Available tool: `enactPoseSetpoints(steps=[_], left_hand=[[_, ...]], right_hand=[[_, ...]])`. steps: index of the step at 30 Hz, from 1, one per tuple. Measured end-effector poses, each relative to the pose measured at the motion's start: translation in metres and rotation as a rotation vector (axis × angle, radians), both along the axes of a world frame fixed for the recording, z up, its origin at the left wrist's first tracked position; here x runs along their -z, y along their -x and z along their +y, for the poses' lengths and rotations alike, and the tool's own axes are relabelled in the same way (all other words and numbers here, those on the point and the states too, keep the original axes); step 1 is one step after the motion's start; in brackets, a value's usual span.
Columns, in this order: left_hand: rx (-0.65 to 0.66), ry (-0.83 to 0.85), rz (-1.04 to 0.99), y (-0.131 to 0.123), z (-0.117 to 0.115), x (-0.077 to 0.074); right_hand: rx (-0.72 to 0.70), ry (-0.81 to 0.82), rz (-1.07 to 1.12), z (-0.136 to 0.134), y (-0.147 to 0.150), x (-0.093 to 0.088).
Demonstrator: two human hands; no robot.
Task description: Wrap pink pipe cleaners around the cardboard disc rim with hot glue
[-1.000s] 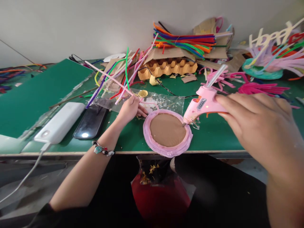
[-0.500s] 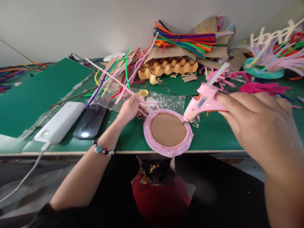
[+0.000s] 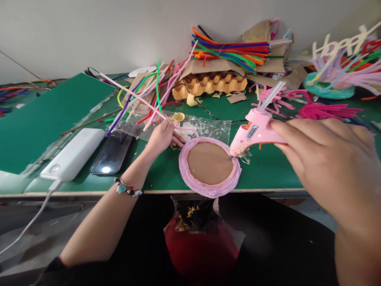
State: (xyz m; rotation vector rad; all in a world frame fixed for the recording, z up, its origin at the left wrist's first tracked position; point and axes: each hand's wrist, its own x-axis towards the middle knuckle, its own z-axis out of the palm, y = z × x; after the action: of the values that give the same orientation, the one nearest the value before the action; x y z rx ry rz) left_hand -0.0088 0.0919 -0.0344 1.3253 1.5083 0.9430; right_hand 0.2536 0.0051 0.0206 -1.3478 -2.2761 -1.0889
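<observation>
My right hand point(image 3: 324, 159) is wrapped around a pink hot glue gun point(image 3: 256, 128), with a clear glue stick point(image 3: 272, 95) standing out of its back. The gun's nozzle touches the inner edge of the pink ring on a round cardboard disc point(image 3: 210, 163). Layers of pink pipe cleaner point(image 3: 195, 188) make up that ring. Between the fingers of my left hand point(image 3: 163, 137) is a light pink pipe cleaner point(image 3: 131, 92); one end reaches up to the left, and the other curves to the ring. My left fingertips lie at the ring's upper left edge.
Left of my arm lie a phone point(image 3: 112, 155) and a white power bank point(image 3: 73, 155) with a cable. Behind are loose pipe cleaners point(image 3: 158, 87), a plastic bag point(image 3: 212, 129), an egg carton point(image 3: 211, 84) and a bundle of coloured pipe cleaners point(image 3: 232, 47). A decorated piece point(image 3: 330, 89) stands at right.
The glue gun's nozzle has shifted slightly down along the ring's inner edge. The free end of the pink pipe cleaner has swung a little left. Both hands keep their grips.
</observation>
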Motion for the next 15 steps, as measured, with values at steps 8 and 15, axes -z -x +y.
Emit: enactPoseSetpoints(steps=[8, 15], left_hand=[[-0.002, -0.002, 0.005, -0.0005, 0.0001, -0.0013], [0.011, -0.014, -0.001, 0.0003, -0.0002, 0.0002]], right_hand=[[-0.024, 0.042, 0.01, -0.0073, -0.0011, -0.0047], [-0.078, 0.085, 0.044, -0.0103, -0.002, -0.0049]])
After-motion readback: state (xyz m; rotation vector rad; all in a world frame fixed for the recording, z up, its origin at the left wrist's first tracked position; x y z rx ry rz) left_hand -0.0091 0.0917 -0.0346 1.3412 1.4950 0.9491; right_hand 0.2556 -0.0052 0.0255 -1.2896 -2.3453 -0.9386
